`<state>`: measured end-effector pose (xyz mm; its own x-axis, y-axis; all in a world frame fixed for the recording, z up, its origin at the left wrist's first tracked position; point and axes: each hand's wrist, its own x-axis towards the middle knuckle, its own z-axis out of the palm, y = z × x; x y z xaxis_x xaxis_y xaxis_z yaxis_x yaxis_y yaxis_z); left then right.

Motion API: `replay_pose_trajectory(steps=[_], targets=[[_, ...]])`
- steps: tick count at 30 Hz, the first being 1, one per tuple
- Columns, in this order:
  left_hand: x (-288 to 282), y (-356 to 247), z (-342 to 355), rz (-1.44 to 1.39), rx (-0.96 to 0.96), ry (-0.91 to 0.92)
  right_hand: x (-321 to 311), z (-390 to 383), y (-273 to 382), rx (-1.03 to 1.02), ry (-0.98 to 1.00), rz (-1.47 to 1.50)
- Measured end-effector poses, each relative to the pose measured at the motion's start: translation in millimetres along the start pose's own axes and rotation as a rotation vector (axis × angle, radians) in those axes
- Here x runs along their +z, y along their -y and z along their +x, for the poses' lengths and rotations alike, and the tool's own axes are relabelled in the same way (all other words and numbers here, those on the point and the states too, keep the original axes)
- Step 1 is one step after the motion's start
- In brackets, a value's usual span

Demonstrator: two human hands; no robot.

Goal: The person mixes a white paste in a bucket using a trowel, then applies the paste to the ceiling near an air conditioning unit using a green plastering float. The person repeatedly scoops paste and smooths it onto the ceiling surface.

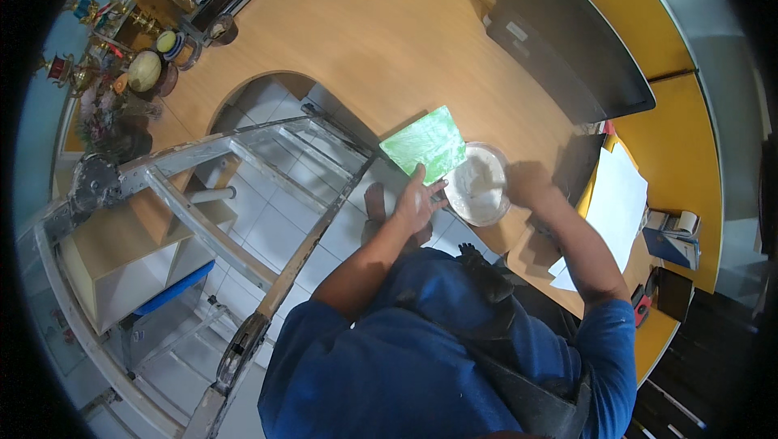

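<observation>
A green rectangular board, smeared with white paste, sits at the table's near edge. My left hand grips its near edge, thumb on the top face and some fingers beside the bowl. Touching the board's right side is a round bowl of thick white paste. My right hand is closed at the bowl's right rim, slightly blurred. From it a pale, paste-coated tool reaches into the paste; its exact kind cannot be made out.
A metal stepladder stands close on my left, over white floor tiles. On the wooden table are a dark monitor and white papers to the right. Ornaments and a vase of flowers crowd the far left.
</observation>
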<state>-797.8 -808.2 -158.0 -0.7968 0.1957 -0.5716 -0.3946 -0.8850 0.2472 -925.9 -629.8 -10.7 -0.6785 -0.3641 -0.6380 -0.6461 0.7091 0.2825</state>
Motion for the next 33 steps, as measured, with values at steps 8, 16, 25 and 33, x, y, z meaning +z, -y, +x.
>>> replay_pose_trajectory(steps=[8,16,25,33], targets=[[5.5,-5.9,-6.6,0.045,-0.017,-0.007,24.2,30.2,-5.1,-0.051,-0.162,-0.102],[4.3,-1.9,-3.9,0.040,-0.001,0.010,44.3,-7.5,-11.2,0.089,0.439,0.404],[-0.6,-0.5,0.0,0.063,-0.020,-0.004,56.4,1.5,-1.5,0.138,0.499,0.992],[-1.5,-5.7,-4.4,0.044,-0.024,0.046,29.3,-0.9,-9.4,0.205,-0.013,0.410]])
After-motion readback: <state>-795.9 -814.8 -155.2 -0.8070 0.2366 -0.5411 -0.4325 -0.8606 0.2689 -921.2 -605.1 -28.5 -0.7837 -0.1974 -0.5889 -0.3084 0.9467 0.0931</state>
